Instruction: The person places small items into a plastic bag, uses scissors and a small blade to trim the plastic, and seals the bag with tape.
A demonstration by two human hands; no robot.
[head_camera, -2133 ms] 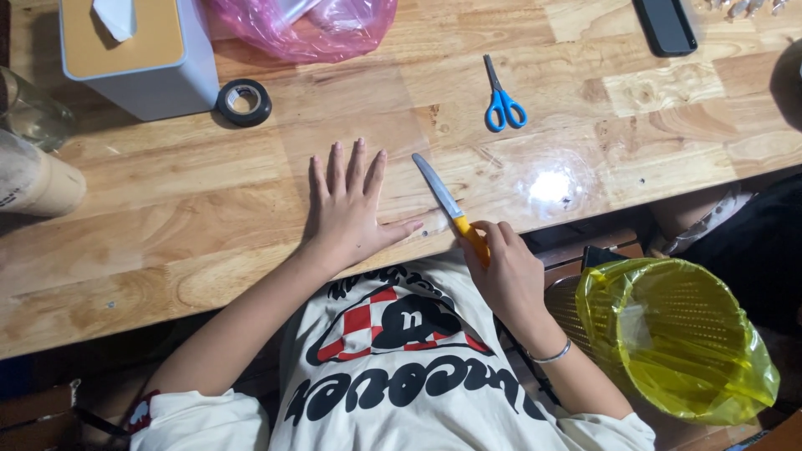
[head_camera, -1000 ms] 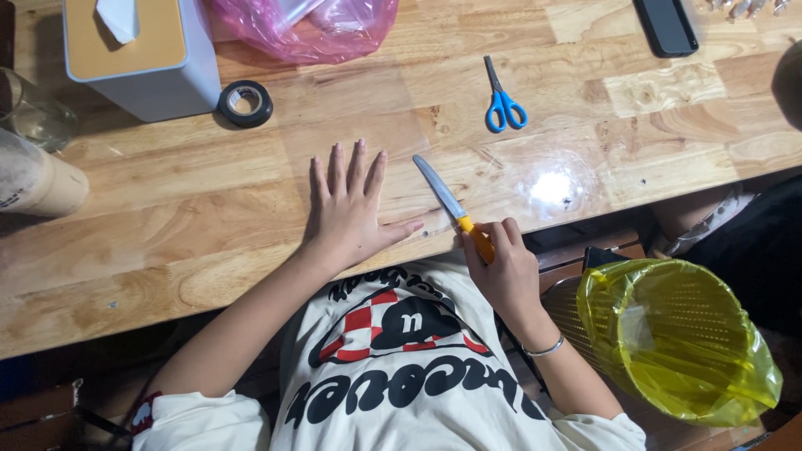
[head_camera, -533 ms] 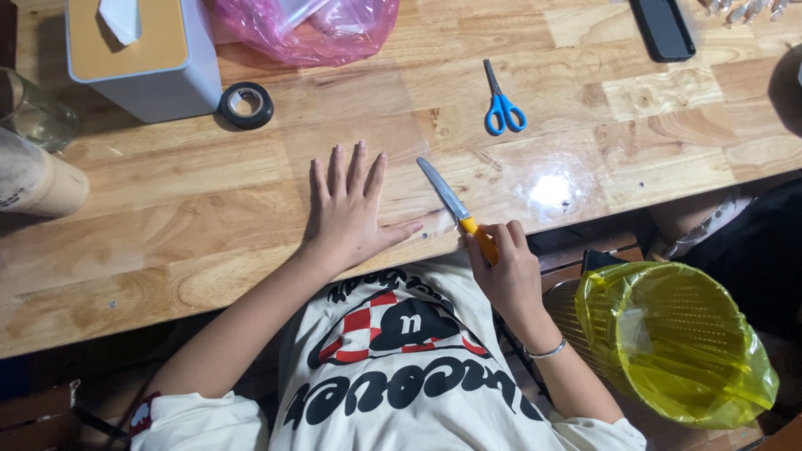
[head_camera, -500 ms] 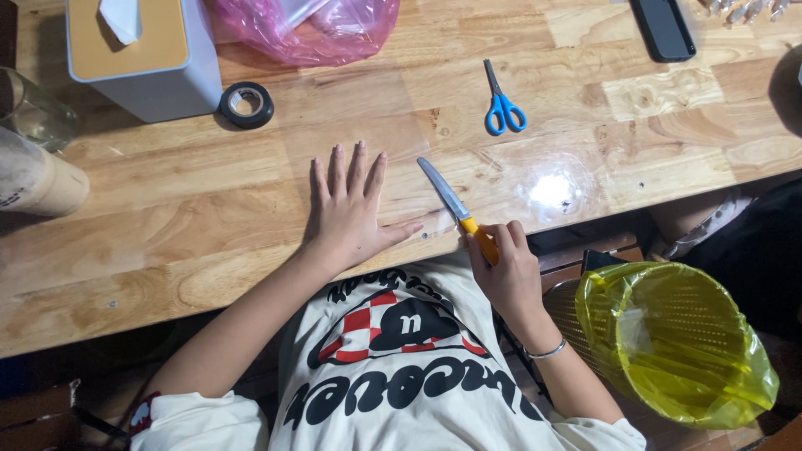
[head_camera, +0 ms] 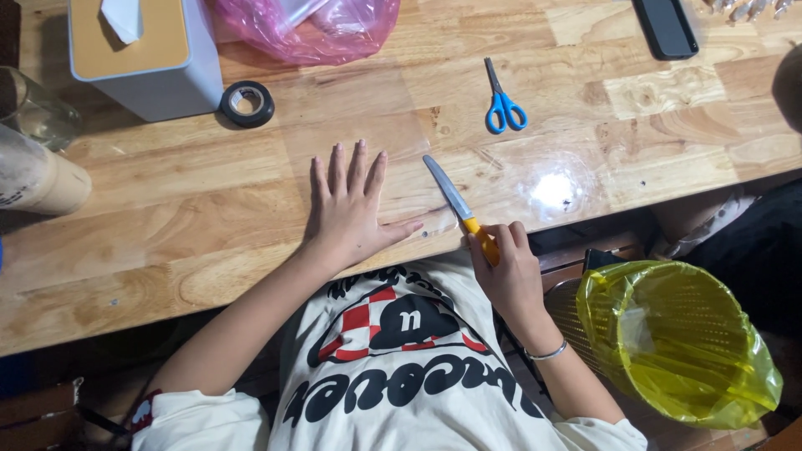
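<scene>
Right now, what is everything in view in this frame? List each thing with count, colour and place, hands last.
knife: 1, steel blade, orange handle, near table edge, blade pointing away from the person
scissors: 1, blue handles, lying on the table beyond the knife
tape roll: 1, black, beside the tissue box
tissue box: 1, white with tan top, far corner
plastic bag: 1, pink, far edge
phone: 1, black, far edge
glass: 1, clear, at the picture's left edge
bin: 1, yellow liner, on the floor below the table
table: 1, light wood
left hand: flat on table, fingers spread
right hand: gripping the knife handle
</scene>
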